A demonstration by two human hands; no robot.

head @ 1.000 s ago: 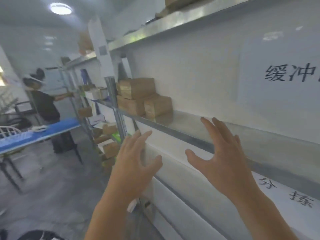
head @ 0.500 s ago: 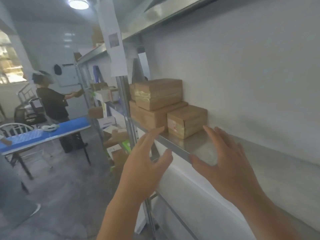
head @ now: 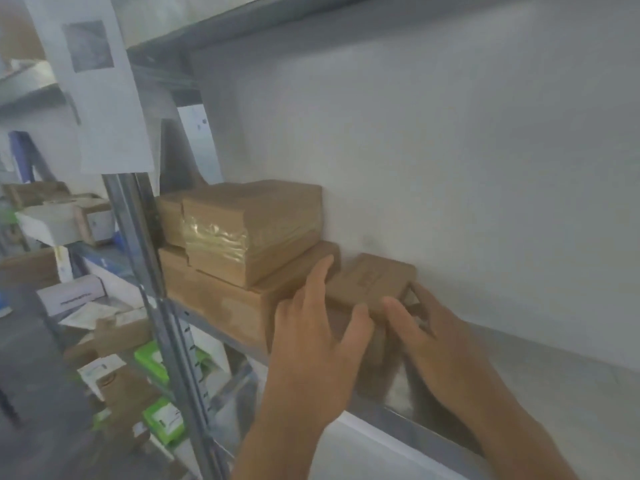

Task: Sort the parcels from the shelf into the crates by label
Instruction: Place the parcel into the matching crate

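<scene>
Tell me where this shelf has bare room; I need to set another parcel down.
Bare: the metal shelf right of the small box, between wall and front edge. Crowded: the left end by the upright, with stacked boxes and both hands.
</scene>
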